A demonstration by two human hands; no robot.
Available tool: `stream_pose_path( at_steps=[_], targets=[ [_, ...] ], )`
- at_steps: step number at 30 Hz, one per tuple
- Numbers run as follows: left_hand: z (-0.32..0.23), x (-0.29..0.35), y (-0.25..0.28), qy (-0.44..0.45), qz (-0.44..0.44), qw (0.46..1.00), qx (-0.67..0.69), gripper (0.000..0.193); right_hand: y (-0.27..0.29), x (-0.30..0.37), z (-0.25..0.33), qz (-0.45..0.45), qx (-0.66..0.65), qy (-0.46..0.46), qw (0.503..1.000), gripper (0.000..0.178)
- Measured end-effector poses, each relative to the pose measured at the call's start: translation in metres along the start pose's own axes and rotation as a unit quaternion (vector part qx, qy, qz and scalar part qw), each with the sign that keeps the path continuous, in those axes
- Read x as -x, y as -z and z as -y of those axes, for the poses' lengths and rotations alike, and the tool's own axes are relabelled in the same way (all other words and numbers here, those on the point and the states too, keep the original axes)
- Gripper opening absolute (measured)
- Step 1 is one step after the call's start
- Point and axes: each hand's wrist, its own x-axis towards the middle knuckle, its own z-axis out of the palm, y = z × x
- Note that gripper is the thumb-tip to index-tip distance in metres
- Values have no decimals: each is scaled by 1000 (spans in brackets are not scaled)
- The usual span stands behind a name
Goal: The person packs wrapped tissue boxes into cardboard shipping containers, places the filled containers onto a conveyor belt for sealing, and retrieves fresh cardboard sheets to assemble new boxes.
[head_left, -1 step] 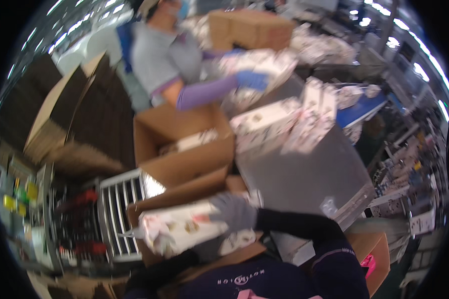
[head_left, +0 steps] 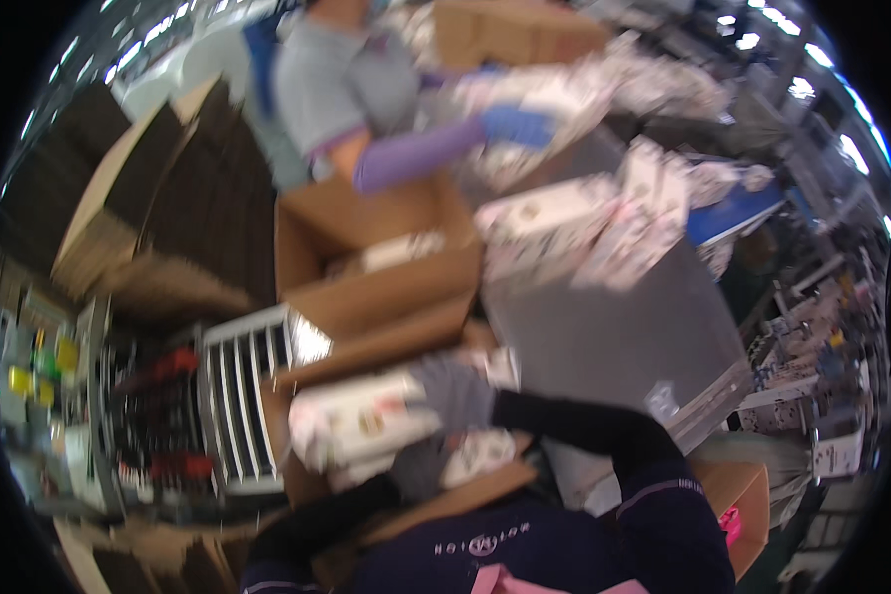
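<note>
A long white package [head_left: 351, 424] with a pink flower print lies within the open cardboard box [head_left: 485, 490] in front of me. My right hand [head_left: 452, 394], in a grey glove, is closed over the package's right end. Against its near side is my left hand [head_left: 421, 471], in a dark grey glove, with its fingers curled and partly hidden. Another flower-printed package [head_left: 480, 457] shows in the box beside my left hand. Motion blurs the picture.
Beyond stands a second open carton [head_left: 381, 297] with packages inside. More packages [head_left: 554, 223] stand on the grey metal table [head_left: 614, 332]. A co-worker's blue-gloved hand [head_left: 518, 127] holds a package. Flattened cartons [head_left: 158, 198] are stacked left, near a roller conveyor [head_left: 243, 401].
The package sits slightly lower in the box, more level. My left hand shows more on its near side. The whole view has shifted a little.
</note>
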Motion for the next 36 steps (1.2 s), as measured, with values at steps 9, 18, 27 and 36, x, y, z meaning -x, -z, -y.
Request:
stream_pose_path(
  at_steps=[9,18,27,36],
  targets=[
    [-16,-7,58,-77,79,984,-142,107,-155,-12,2,237,-130,-4,963,74],
    [-28,-19,72,-48,156,963,-217,128,-34,266,42,-204,-21,-602,771,30],
    [-30,-18,69,-70,155,965,-198,127,-6,393,-14,-47,238,-703,669,36],
    [-31,-16,70,-60,159,966,-195,127,-62,395,-1,-223,41,-781,582,18]
  ],
)
